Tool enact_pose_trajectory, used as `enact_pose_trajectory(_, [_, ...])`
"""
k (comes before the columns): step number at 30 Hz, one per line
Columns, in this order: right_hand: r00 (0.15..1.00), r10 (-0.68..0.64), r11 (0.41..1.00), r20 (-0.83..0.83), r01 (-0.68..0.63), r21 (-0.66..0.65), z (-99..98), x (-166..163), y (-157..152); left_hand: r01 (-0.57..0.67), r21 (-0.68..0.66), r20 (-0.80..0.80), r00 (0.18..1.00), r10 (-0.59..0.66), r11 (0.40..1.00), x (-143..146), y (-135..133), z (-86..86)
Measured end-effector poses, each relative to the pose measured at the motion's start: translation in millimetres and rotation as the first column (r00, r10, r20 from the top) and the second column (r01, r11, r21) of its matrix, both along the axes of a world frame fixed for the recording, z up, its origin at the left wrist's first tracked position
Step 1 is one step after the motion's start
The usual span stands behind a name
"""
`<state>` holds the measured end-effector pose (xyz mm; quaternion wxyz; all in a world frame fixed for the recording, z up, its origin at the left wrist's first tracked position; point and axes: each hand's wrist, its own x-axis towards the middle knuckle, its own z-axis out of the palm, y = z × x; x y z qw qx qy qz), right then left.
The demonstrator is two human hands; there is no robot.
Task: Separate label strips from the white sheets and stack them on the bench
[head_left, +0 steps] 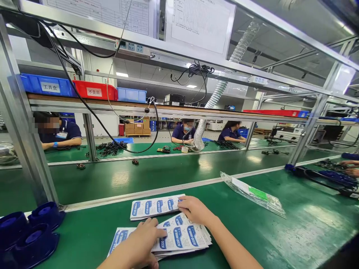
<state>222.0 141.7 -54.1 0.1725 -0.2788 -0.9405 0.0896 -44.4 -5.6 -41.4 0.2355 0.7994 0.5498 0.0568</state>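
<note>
Sheets of white labels (179,237) printed with blue badges lie fanned in an uneven pile on the green bench in front of me. My left hand (144,239) is closed on this pile, its thumb across the printed face. Just beyond it, a narrower stack of label sheets (153,207) lies flat. My right hand (196,212) has its fingers bent over the right end of that far stack, while its palm is above the near sheets. The fingertips' undersides are hidden.
Dark blue plastic holders (36,239) stand at the left. A clear plastic bag (254,194) with a green label lies to the right. A metal upright (28,112) and a shelf with bins (95,89) rise ahead. Co-workers sit beyond; another person's hands (352,168) show far right.
</note>
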Motion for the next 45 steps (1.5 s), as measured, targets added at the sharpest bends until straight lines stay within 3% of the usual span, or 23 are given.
enact_pose_trajectory(3, [0.996,-0.004,0.991,-0.084,0.015,0.132,-4.1,1,5,-0.007,0.027,0.082,0.997,0.005,1.000,1,1,7.4])
enact_pose_trajectory(5, [0.984,0.034,0.980,-0.175,0.002,0.201,-2.9,2,4,-0.098,0.169,0.143,0.987,0.074,0.981,3,4,12.7])
enact_pose_trajectory(7, [0.967,0.097,0.977,-0.235,-0.047,0.209,3.0,2,-2,-0.195,0.364,0.133,0.979,0.157,0.911,5,9,15.7])
enact_pose_trajectory(9, [0.955,0.139,0.984,-0.263,-0.104,0.143,11.8,2,-12,-0.176,0.477,0.056,0.984,0.170,0.861,4,14,16.4])
enact_pose_trajectory(14, [0.934,0.099,0.966,-0.344,-0.172,-0.190,25.3,3,-28,-0.049,0.502,-0.083,0.991,0.104,0.863,2,13,18.9])
enact_pose_trajectory(16, [0.942,0.048,0.942,-0.333,-0.153,-0.298,22.5,6,-23,0.007,0.455,-0.103,0.994,0.045,0.890,3,10,20.3])
enact_pose_trajectory(18, [0.938,-0.036,0.945,-0.345,-0.080,-0.317,16.2,9,-13,0.055,0.344,-0.124,0.992,-0.013,0.937,4,8,19.3])
enact_pose_trajectory(20, [0.925,-0.127,0.965,-0.359,0.032,-0.260,9.3,10,-4,0.051,0.264,-0.146,0.989,-0.013,0.963,4,7,15.2])
enact_pose_trajectory(23, [0.954,-0.166,0.977,-0.249,0.126,-0.171,2.2,8,3,0.029,0.271,-0.140,0.990,0.009,0.962,5,9,6.6])
enact_pose_trajectory(27, [0.993,-0.121,0.978,-0.009,0.118,-0.171,0.5,2,2,0.059,0.246,-0.157,0.987,-0.020,0.967,12,13,-1.9])
enact_pose_trajectory(32, [0.994,-0.097,0.990,0.050,0.101,-0.100,0.9,-5,0,0.102,0.221,-0.305,0.952,-0.031,0.970,25,7,2.3])
enact_pose_trajectory(39, [1.000,0.007,0.991,0.025,-0.010,0.131,-8.2,-7,7,0.011,0.140,0.046,0.999,-0.018,0.990,27,-11,6.3])
enact_pose_trajectory(41, [0.999,0.033,0.979,-0.019,-0.029,0.203,-6.5,-7,7,-0.085,0.204,0.125,0.990,0.060,0.975,24,-6,5.1])
enact_pose_trajectory(43, [0.995,0.074,0.967,-0.070,-0.055,0.247,-1.0,-7,3,-0.220,0.360,0.143,0.973,0.180,0.906,19,4,4.5])
enact_pose_trajectory(45, [0.985,0.127,0.964,-0.114,-0.096,0.250,6.5,-9,-6,-0.250,0.482,0.096,0.968,0.233,0.840,11,13,4.3])
